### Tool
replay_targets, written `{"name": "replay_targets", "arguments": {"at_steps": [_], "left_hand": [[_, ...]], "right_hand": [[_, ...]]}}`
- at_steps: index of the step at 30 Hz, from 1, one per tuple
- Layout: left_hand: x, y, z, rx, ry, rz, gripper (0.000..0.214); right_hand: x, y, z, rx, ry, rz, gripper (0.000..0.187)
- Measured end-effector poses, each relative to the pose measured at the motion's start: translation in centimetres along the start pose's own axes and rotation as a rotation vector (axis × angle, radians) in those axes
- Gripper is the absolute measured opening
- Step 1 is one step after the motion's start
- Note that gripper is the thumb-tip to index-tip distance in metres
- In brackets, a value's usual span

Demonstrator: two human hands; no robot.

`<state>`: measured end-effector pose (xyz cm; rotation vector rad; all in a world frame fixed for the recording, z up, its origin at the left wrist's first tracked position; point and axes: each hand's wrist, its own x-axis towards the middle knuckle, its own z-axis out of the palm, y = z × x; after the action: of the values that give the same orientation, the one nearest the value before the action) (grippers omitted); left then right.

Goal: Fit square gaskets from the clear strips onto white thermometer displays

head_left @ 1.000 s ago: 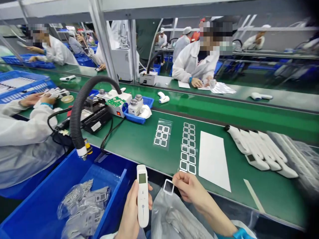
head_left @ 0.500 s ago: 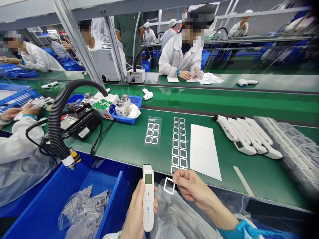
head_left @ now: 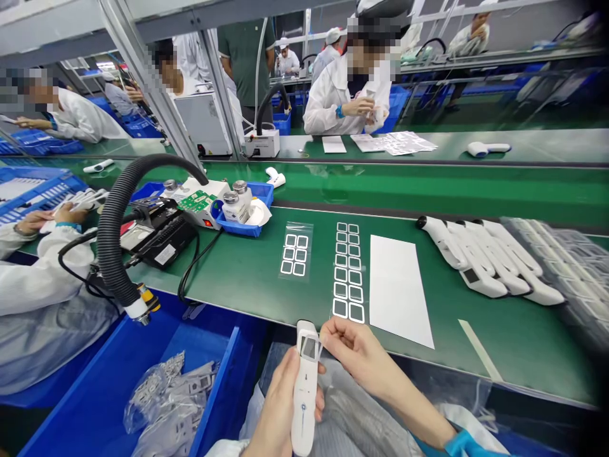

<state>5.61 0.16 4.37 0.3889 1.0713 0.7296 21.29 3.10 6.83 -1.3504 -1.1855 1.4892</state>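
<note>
My left hand (head_left: 280, 406) grips a white handheld infrared thermometer (head_left: 304, 397) upright, its display facing up. My right hand (head_left: 356, 355) pinches a thin square frame sticker (head_left: 309, 347) between its fingers, holding it against the thermometer's display. Behind them on the green bench lie two columns of square frame stickers (head_left: 347, 273), and a clear backing sheet with more stickers (head_left: 295, 251) stands to their left. To the right are a white paper sheet (head_left: 398, 291) and several white thermometers (head_left: 485, 259) lying side by side.
A blue bin (head_left: 128, 393) with plastic-bagged parts sits below the bench at left. A black corrugated hose (head_left: 117, 247) and a black bench unit (head_left: 162, 238) stand at left. A co-worker's sleeve (head_left: 42, 279) is at far left. Clear plastic trays (head_left: 566, 266) lie at right.
The thermometer has moved right and tilted, and my right hand has brought the square sticker from beside it onto its display.
</note>
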Motion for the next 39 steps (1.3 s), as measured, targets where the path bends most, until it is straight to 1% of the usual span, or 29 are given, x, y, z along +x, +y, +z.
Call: {"name": "replay_targets", "arguments": {"at_steps": [3, 7, 9, 11, 14, 16, 19, 21, 23, 26, 29, 31, 33, 35, 37, 39], "left_hand": [[0.0, 0.0, -0.1, 0.013, -0.020, 0.006, 0.063], [-0.1, 0.1, -0.1, 0.011, -0.024, -0.006, 0.064], [0.0, 0.2, 0.0, 0.011, -0.031, -0.007, 0.064], [0.1, 0.1, 0.1, 0.010, -0.028, -0.003, 0.065], [0.4, -0.1, 0.0, 0.021, -0.010, 0.011, 0.065], [0.6, -0.3, -0.1, 0.031, 0.002, 0.011, 0.063], [0.8, -0.4, -0.4, 0.046, -0.004, 0.013, 0.061], [0.8, -0.3, -0.4, 0.062, -0.027, 0.029, 0.060], [0.7, -0.2, -0.3, 0.086, -0.038, 0.047, 0.057], [0.8, -0.2, 0.0, 0.184, -0.071, 0.105, 0.053], [1.3, -0.5, 0.6, 0.283, -0.140, 0.164, 0.045], [1.9, -0.7, 1.2, 0.316, -0.166, 0.162, 0.041], [2.6, -0.5, 2.1, 0.341, -0.186, 0.150, 0.040], [3.4, 0.1, 3.3, 0.368, -0.212, 0.160, 0.039], [4.4, 1.0, 4.8, 0.397, -0.238, 0.204, 0.039], [5.7, 1.7, 6.5, 0.430, -0.260, 0.254, 0.039]], "right_hand": [[0.2, 0.0, 0.2, -0.060, -0.040, 0.003, 0.024], [0.4, 0.5, 0.1, -0.166, -0.040, -0.032, 0.025], [0.2, 0.8, 0.2, -0.221, -0.028, -0.072, 0.026], [-0.1, 1.1, 0.5, -0.310, 0.029, -0.158, 0.027], [-1.0, 2.1, 0.9, -0.454, 0.131, -0.365, 0.024], [-1.5, 3.0, 1.1, -0.543, 0.151, -0.500, 0.024], [-1.9, 4.4, 1.0, -0.661, 0.145, -0.620, 0.035], [-2.0, 4.9, 0.9, -0.666, 0.133, -0.636, 0.041], [-2.1, 5.0, 0.7, -0.606, 0.113, -0.607, 0.043], [-2.6, 4.6, 0.6, -0.482, 0.106, -0.533, 0.041], [-3.4, 4.4, 0.1, -0.410, 0.167, -0.500, 0.034], [-3.8, 4.6, -1.1, -0.418, 0.267, -0.496, 0.026], [-4.2, 5.0, -3.2, -0.469, 0.407, -0.479, 0.016], [-4.7, 5.6, -6.2, -0.525, 0.556, -0.435, 0.014], [-5.3, 6.2, -9.7, -0.556, 0.684, -0.379, 0.015], [-5.8, 6.7, -12.8, -0.565, 0.757, -0.323, 0.016]]}}
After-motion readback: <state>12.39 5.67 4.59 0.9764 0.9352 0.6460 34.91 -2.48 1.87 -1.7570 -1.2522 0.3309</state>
